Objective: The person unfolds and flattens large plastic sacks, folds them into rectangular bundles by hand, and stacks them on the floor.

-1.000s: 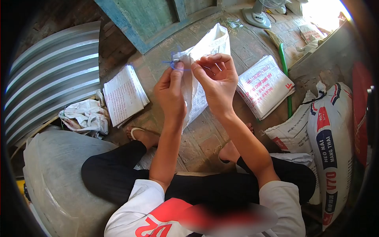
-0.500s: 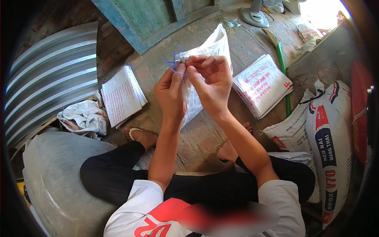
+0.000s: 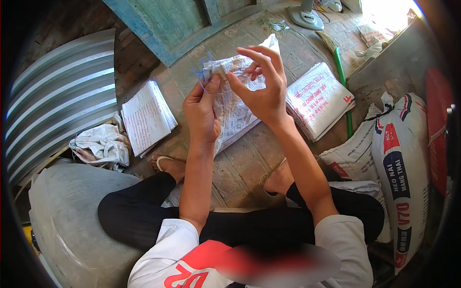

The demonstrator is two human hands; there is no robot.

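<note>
A white woven sack (image 3: 235, 103) hangs in front of me over the brick floor, its gathered corner raised. My left hand (image 3: 201, 108) pinches that corner between thumb and fingers. Thin blue string (image 3: 204, 72) sticks out in loose ends around the pinched edge. Close beside the corner on the right, my right hand (image 3: 264, 84) has its fingers spread and thumb apart, with nothing visible held in it.
Flat stacks of printed sacks lie left (image 3: 148, 117) and right (image 3: 319, 101). A crumpled sack (image 3: 102, 144) rests by the corrugated metal sheet (image 3: 62, 96). Full feed sacks (image 3: 401, 177) stand at right, near a green-handled broom (image 3: 342, 72). A large plastic-covered bundle (image 3: 77, 211) sits at left.
My right hand has let go of the corner and opened, fingers lifting up. The sack's body has shifted and spread lower, while my left hand keeps its pinch, slightly further left.
</note>
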